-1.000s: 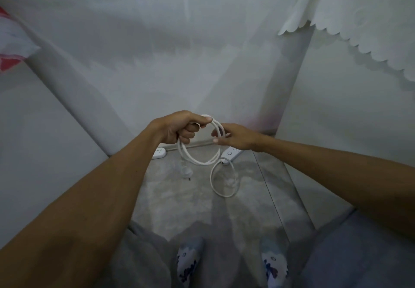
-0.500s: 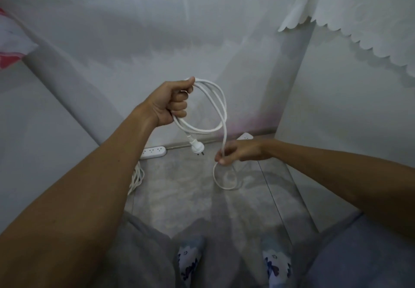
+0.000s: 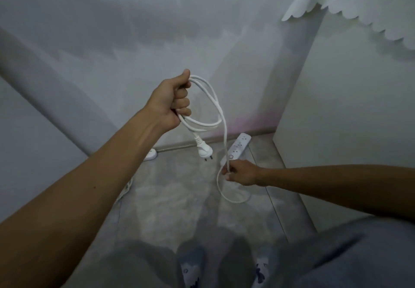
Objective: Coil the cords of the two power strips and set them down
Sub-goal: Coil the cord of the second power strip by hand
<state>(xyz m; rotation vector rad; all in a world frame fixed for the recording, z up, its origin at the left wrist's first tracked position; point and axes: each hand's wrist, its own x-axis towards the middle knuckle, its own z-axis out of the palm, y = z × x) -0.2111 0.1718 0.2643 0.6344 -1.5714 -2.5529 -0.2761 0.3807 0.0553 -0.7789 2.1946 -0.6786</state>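
**Head view: white cord looped in one fist, pinched low by the other hand**

Head view, from the left: a second power strip [image 3: 150, 154] lies by the wall, mostly hidden behind the left forearm; its pale cord [image 3: 125, 190] is only partly visible below. The left hand [image 3: 170, 101] is raised, fist closed around smooth round loops of the white cord [image 3: 221, 110], with the plug [image 3: 204, 151] dangling beneath. One strand drops to the right hand [image 3: 241, 173], whose fingertips pinch it just above the grey floor [image 3: 175, 200]. Below, the cord curves in a slack arc. Behind that hand lies the long rectangular power strip [image 3: 239, 146], its near end covered. A scalloped white cloth [image 3: 359, 0] hangs at upper right, cut off.
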